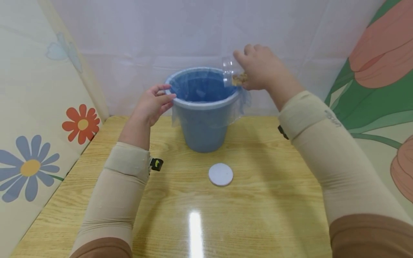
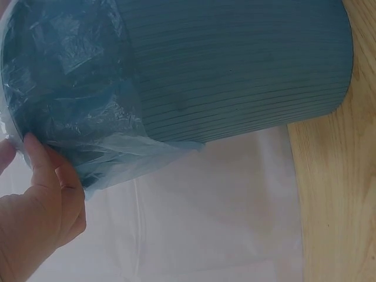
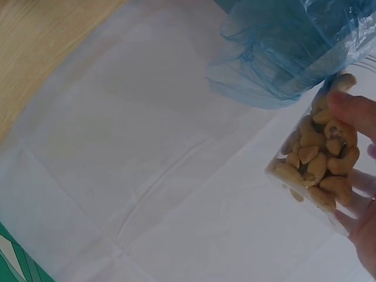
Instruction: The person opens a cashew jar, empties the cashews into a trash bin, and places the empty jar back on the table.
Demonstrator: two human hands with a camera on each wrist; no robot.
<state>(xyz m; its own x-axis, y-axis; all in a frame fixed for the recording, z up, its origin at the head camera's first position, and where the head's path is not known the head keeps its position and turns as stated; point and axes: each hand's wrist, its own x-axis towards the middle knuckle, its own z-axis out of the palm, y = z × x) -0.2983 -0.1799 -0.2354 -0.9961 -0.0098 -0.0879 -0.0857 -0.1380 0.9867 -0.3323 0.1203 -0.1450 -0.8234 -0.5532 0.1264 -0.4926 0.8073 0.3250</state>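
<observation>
A blue trash can (image 1: 204, 132) stands upright on the table, with a thin translucent blue bag (image 2: 106, 111) lining it and folded over the rim. My left hand (image 1: 154, 104) pinches the can's rim and the bag at the left side. My right hand (image 1: 260, 68) grips a clear jar (image 1: 227, 71), tipped on its side with its mouth end over the can's right rim. Cashew nuts (image 3: 320, 155) lie inside the jar, bunched toward its base in the right wrist view. The can's bottom is hidden.
On the wood-grain table (image 1: 258, 215), in front of the can, lies a round white disc (image 1: 221, 174) like a lid. A white sheet (image 1: 135, 39) hangs behind the can. Flower-printed panels (image 1: 32, 89) stand at left and right.
</observation>
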